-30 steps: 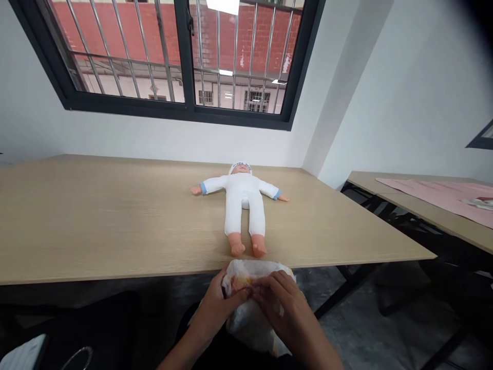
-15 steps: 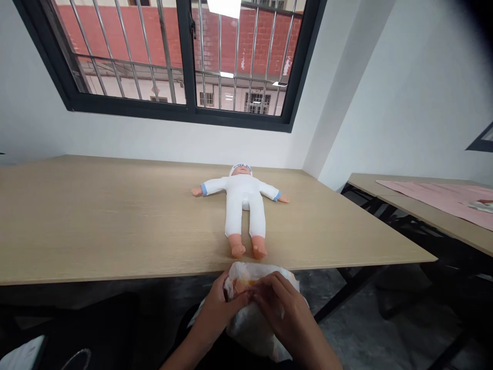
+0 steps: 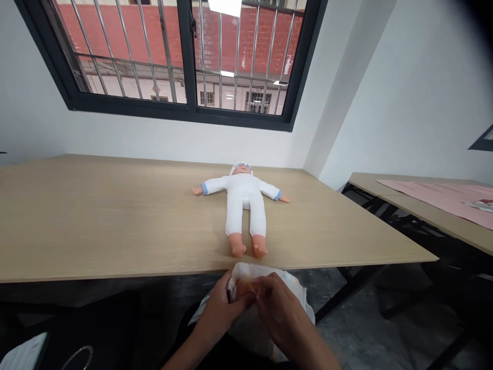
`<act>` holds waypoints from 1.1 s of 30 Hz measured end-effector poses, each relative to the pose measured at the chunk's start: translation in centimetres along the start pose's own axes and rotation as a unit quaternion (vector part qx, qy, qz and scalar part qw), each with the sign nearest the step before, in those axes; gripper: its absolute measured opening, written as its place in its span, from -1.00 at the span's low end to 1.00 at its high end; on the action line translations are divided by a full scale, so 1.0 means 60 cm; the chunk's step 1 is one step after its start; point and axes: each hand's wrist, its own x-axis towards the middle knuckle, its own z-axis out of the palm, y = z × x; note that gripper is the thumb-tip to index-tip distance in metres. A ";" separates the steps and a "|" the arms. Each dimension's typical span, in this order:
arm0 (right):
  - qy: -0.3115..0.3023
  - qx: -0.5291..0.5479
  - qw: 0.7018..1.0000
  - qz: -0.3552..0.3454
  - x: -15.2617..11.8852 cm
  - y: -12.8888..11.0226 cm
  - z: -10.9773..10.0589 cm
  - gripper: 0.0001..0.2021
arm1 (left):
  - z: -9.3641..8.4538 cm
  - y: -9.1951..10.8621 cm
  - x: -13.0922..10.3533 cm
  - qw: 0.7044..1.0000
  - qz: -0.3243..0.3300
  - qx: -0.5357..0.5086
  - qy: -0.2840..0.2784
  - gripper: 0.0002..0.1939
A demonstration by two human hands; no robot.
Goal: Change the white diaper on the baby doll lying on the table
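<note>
A soft white diaper [image 3: 250, 329] with ruffled edges and faint coloured print lies over my lap, just below the table's front edge. My left hand [image 3: 223, 306] is closed on its left upper edge, thumb across the front. Beside it my right hand [image 3: 279, 308] pinches a small yellowish bit at the upper edge, fingertips close to the left thumb. The fingers cover part of that spot. Ahead, a baby doll [image 3: 245, 192] in a white suit with blue cuffs and a white cap lies on its back on the table [image 3: 115, 216], feet towards me.
A barred window [image 3: 185, 56] is set in the wall behind the table. To the right stands a second table [image 3: 365, 187] with a pink cloth [image 3: 431, 198]. At lower left, a white flat object [image 3: 25, 353] and a shiny loop [image 3: 79, 354] lie on something dark.
My right hand has shifted slightly left and down, its fingertips still pinched at the diaper's upper edge. The diaper's right side spreads out a little further. The doll has not moved.
</note>
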 end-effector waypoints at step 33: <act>-0.062 0.006 0.997 0.047 0.005 0.006 -0.052 -0.49 | 0.000 0.017 -0.014 0.986 0.060 0.054 -0.145 -0.68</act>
